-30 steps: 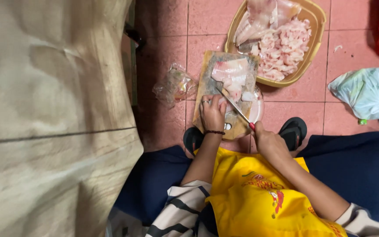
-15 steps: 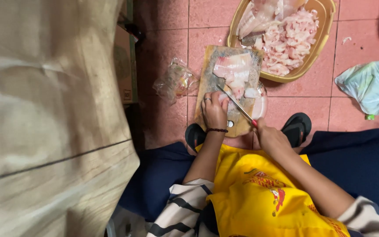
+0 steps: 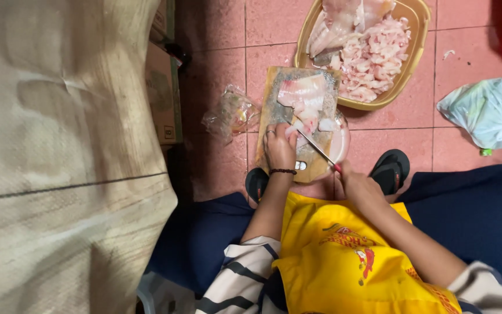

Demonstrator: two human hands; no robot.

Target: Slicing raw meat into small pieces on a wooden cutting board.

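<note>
A pale pink-and-white slab of raw fish fillet [image 3: 304, 96] lies flat on a worn rectangular wooden cutting board [image 3: 274, 104] that rests on the pink tiled floor, its far end just beside a yellow oval tray. A few small cut pieces of the same pale flesh lie at the fillet's near end, towards the middle of the board. A thin-bladed knife with a red handle [image 3: 316, 148] slants across the near part of the board, its tip among those cut pieces and its handle towards the board's near right corner.
</note>
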